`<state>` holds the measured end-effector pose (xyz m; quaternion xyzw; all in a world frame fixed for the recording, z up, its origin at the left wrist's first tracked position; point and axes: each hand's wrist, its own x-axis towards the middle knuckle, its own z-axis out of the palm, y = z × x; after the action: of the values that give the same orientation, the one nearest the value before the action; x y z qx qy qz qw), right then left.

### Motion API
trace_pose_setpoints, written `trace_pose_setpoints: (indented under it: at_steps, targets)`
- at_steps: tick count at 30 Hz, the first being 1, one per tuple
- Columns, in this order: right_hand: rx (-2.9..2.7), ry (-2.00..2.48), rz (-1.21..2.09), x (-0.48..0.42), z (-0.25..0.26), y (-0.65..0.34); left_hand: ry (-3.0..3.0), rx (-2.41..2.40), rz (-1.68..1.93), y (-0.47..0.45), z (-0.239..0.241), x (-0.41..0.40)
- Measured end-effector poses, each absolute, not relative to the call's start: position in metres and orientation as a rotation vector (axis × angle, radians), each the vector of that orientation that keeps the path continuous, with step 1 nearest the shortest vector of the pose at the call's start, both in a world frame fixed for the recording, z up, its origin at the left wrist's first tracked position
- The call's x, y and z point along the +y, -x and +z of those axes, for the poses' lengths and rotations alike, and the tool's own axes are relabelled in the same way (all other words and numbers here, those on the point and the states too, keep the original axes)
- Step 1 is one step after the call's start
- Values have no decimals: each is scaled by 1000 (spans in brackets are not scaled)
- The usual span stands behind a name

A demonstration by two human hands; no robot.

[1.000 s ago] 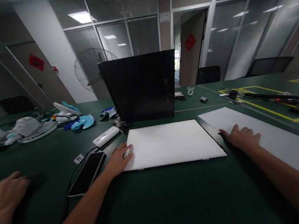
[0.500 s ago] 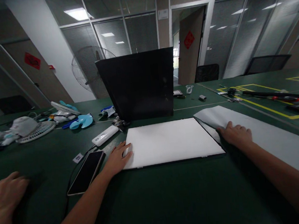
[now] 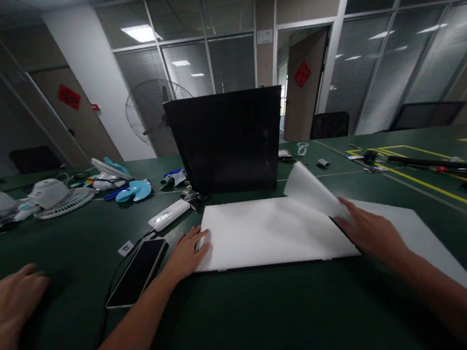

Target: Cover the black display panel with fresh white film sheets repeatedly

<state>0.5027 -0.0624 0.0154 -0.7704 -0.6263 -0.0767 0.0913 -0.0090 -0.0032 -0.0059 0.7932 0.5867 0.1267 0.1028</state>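
A flat white panel (image 3: 264, 232) with a thin dark edge lies on the green table (image 3: 247, 317) in front of me. My left hand (image 3: 185, 251) rests open on its left edge, fingers flat. My right hand (image 3: 366, 228) is at the panel's right edge, closed on a large white sheet (image 3: 313, 189). The sheet's near-left corner is curled up off the table and leans over the panel, while the rest lies flat to the right. Behind the panel stands an upright black panel (image 3: 228, 142).
Another person's hand (image 3: 6, 307) lies on the table at far left. A black phone (image 3: 137, 272) with a cable and a white power bank (image 3: 169, 214) sit left of the panel. Fan parts (image 3: 58, 203) and a blue blade (image 3: 134, 191) lie further left. Tools and yellow tape lines (image 3: 432, 180) are on the right.
My right hand has taken hold of the white sheet's left edge and raised it, pulling it leftward over the panel's right side. My left hand stays on the panel's left edge.
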Motion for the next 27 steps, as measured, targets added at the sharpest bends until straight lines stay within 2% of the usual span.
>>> trace_pose_setpoints:
  at_steps: [5,8,10,14,19,27]
  targets:
    - [-2331,1851,51,-72,4,-447,-2351,1723,362,9,-7,-2]
    - [-2398,1655,156,-75,-1,-433,-2352,1728,389,9,-9,-1]
    - [-2351,1607,114,-72,-2,-438,-2349,1727,395,9,-10,0]
    - [-2193,1773,-47,-54,-7,-485,-2356,1722,377,8,-10,0]
    - [-2167,1998,69,-36,-21,-550,-2366,1730,391,10,-16,4]
    - [-2185,2087,-53,-44,-16,-523,-2318,1724,411,8,-11,0]
